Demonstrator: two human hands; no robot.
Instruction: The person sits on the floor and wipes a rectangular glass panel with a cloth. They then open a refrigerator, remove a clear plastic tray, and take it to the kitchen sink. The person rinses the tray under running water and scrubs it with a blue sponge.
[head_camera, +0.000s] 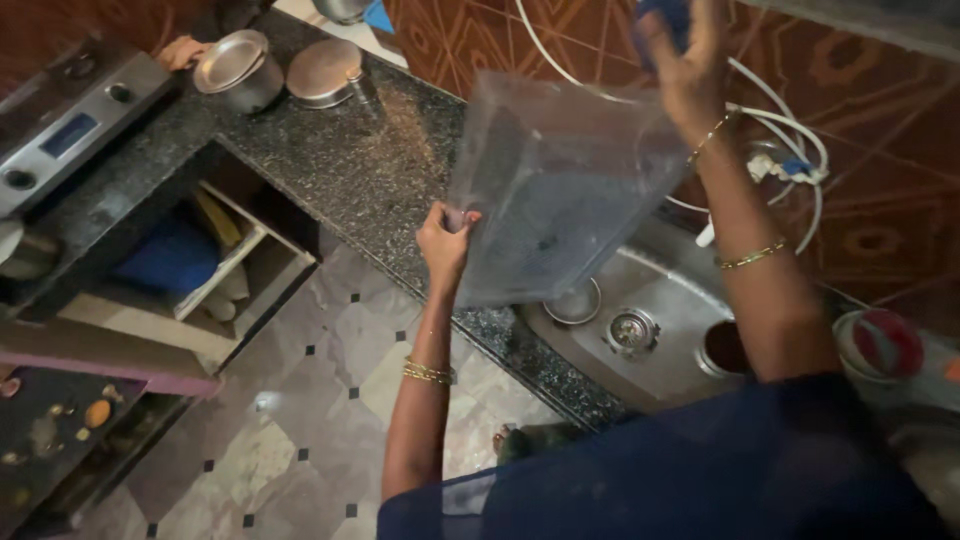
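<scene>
Closest to the camera, a dark blue garment (720, 470) fills the bottom edge, with both bare arms reaching out from it, gold bangles on each wrist. Just past that, the left hand (445, 240) has its fingers pinched shut on the lower left edge of a big flat see-through panel (555, 190), some kind of clear plastic tray or cover, greyish in the middle. It's held up tilted over the steel sink (670, 290), not touching it as far as I can tell. Down in the sink there's a small steel bowl (575, 303) right beside the drain (632, 330).

Further up, the right hand (685, 55) is closed around something blue (662, 15) at the panel's top right corner; can't make out what it is, it's cut off by the frame. White hoses (790, 130) loop against the brown tiled wall behind.

Way back on the speckled granite counter (370, 160) sit two steel lidded pots (285, 70), and a stove (65, 125) off to the left.
</scene>
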